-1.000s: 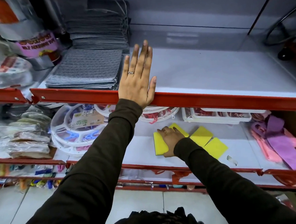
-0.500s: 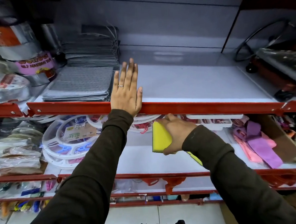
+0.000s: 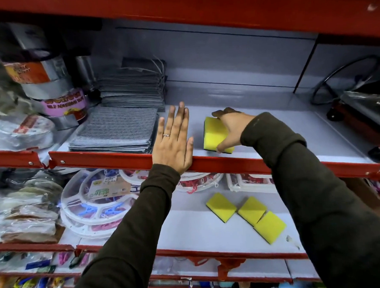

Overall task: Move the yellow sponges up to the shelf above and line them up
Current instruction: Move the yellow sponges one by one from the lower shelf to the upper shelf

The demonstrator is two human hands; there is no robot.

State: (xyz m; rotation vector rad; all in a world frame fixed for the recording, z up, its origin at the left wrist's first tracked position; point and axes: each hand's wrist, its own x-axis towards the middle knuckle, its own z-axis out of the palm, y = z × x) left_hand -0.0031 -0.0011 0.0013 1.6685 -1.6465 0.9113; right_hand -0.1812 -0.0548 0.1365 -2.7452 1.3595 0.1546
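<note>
My right hand [image 3: 231, 128] grips a yellow sponge with a dark underside [image 3: 214, 133], which rests on the grey upper shelf [image 3: 272, 128] near its red front rail. My left hand [image 3: 173, 142] lies flat and open on that shelf's front edge, just left of the sponge, holding nothing. Three more yellow sponges lie on the lower shelf [image 3: 189, 227]: one [image 3: 221, 206] at the left, a second [image 3: 252, 210] beside it and a third [image 3: 269, 226] touching the second at the lower right.
Stacks of grey cloths [image 3: 115, 131] sit left of my left hand on the upper shelf, with tape rolls [image 3: 57, 100] further left. A red wheeled item [image 3: 363, 112] fills the shelf's right end. Round plastic peg trays [image 3: 95, 201] lie at the lower shelf's left.
My right hand has lifted one sponge from the lower shelf up onto the upper shelf. My left hand has stayed flat on the shelf edge. The view has tilted upward.
</note>
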